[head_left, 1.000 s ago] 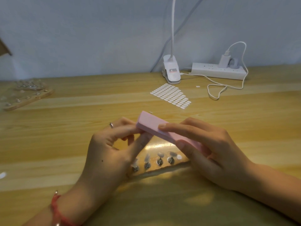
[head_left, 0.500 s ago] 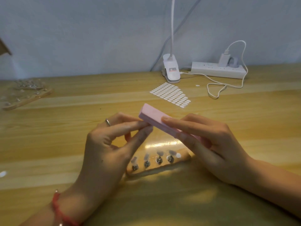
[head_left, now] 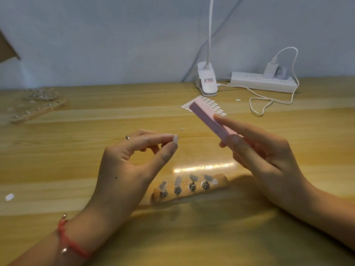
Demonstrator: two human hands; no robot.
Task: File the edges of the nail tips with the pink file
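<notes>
My left hand (head_left: 134,160) pinches a small clear nail tip (head_left: 175,139) between thumb and forefinger, raised above the table. My right hand (head_left: 265,156) grips the pink file (head_left: 209,118), a long pink block that points up and to the left, apart from the tip. Below and between my hands lies a wooden holder (head_left: 221,186) with several nail tips standing on metal pegs, such as one nail tip (head_left: 177,181) near its left end.
A sheet of white oval stickers (head_left: 209,102) lies behind the file. A white clip lamp (head_left: 207,81), a power strip (head_left: 263,82) and a looped cable (head_left: 263,106) stand at the back right. Another wooden holder (head_left: 38,108) sits far left. A loose white scrap (head_left: 9,197) lies at the left edge.
My right hand has lifted the file up and to the right, off the nail tip. My left hand, still pinching the tip, now shows it uncovered.
</notes>
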